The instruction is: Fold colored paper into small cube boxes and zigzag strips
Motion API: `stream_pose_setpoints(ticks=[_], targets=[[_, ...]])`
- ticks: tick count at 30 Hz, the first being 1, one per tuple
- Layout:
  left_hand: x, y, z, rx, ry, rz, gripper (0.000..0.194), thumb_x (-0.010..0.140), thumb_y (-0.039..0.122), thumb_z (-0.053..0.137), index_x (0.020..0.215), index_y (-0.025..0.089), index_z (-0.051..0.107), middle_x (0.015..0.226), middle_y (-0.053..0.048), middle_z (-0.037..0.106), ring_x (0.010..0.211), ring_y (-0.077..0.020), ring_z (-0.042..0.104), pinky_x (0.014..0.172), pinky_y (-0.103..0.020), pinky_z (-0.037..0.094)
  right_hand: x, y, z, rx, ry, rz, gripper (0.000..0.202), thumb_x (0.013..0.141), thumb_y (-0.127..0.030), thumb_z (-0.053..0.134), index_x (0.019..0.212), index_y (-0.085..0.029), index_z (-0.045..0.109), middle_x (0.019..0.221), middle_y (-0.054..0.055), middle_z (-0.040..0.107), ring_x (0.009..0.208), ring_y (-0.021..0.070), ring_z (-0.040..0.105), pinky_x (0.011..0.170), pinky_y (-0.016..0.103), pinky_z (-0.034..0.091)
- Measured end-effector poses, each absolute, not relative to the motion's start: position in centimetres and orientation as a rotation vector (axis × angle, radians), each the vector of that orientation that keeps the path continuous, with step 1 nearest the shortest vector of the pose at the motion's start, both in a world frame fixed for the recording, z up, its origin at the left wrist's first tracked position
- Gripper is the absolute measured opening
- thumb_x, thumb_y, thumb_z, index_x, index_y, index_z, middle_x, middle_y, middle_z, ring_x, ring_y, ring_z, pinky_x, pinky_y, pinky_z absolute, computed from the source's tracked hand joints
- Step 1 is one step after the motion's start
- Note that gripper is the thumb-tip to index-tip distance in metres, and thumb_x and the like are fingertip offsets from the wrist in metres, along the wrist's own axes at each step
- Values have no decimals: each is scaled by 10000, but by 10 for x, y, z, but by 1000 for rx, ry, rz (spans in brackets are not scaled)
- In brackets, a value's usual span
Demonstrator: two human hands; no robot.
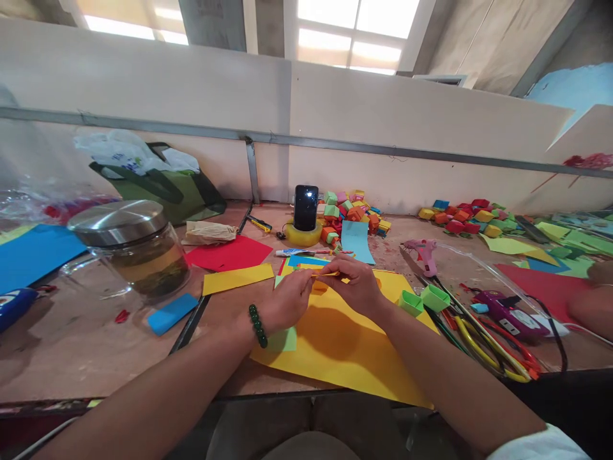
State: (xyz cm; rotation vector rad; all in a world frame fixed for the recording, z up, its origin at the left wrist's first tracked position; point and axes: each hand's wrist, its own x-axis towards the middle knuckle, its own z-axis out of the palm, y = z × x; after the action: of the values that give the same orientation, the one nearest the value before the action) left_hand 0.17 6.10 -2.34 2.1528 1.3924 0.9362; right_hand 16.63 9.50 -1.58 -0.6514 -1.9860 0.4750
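Both my hands meet over a large yellow sheet of paper [364, 364] on the table. My left hand [290, 297] and my right hand [357, 286] pinch a small folded piece of orange-yellow paper [326, 275] between their fingertips; much of it is hidden by the fingers. A pale green paper piece [282, 340] shows beneath my left wrist, which wears a dark green bead bracelet [257, 326]. Two open light green paper boxes [423, 300] stand on the right of the yellow sheet. To the left lies a yellow paper strip [238, 279].
A phone [305, 207] stands in a yellow tape roll [303, 236] before piled paper cubes [354, 214]. Left are a glass teapot [138, 255], blue strip [172, 313] and green bag [163, 191]. Right are a pink glue gun [426, 255], purple power strip [512, 313] and another person's arm [591, 300].
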Motion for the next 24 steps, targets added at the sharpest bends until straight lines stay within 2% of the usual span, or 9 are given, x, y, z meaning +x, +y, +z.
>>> stream_pose_setpoints(ticks=[7,10,12,15,19,21,24], targets=[[2,60,-20,2100,1336,990,216,849,192,356,673,199,480,644,-7,533,626,-155,472,587,-274,382,168,97,-18,-654,-1966,570,232,814,-422,644,783,-193,658,716,41,632,612,139,599,521,247,527],[2,62,-20,2006,1384,1058,231,828,205,381,605,199,441,607,6,492,594,-144,437,570,-268,361,166,92,-21,-576,-2045,402,159,860,-320,591,773,-205,659,685,36,617,593,130,592,522,234,515],[2,64,-22,1848,1396,1116,245,823,229,392,584,196,435,582,16,461,569,-134,418,553,-258,360,162,86,-23,-509,-2132,211,181,891,-238,525,778,-218,664,688,40,613,608,128,593,552,232,514],[5,65,-25,1533,1269,1148,245,817,314,440,632,173,519,613,12,515,569,-118,456,549,-237,396,158,79,-27,-442,-2222,-12,248,914,-157,453,803,-219,665,698,48,617,653,132,611,608,230,521],[8,63,-24,1212,1032,1212,288,739,431,574,763,149,632,746,-27,635,658,-120,555,605,-228,461,157,77,-25,-408,-2188,-131,201,907,-146,477,927,-213,665,729,48,636,687,131,633,651,229,537],[8,61,-21,1115,951,1231,305,692,438,621,780,148,651,768,-43,655,693,-133,577,614,-231,477,158,76,-22,-408,-2177,-196,192,889,-141,495,971,-204,656,732,49,646,680,134,637,615,227,532],[6,61,-18,1065,845,1214,302,673,427,613,770,143,651,766,-57,654,724,-158,586,617,-251,491,159,76,-17,-407,-2188,-277,181,874,-121,494,930,-186,654,742,59,663,671,135,642,585,225,523]])
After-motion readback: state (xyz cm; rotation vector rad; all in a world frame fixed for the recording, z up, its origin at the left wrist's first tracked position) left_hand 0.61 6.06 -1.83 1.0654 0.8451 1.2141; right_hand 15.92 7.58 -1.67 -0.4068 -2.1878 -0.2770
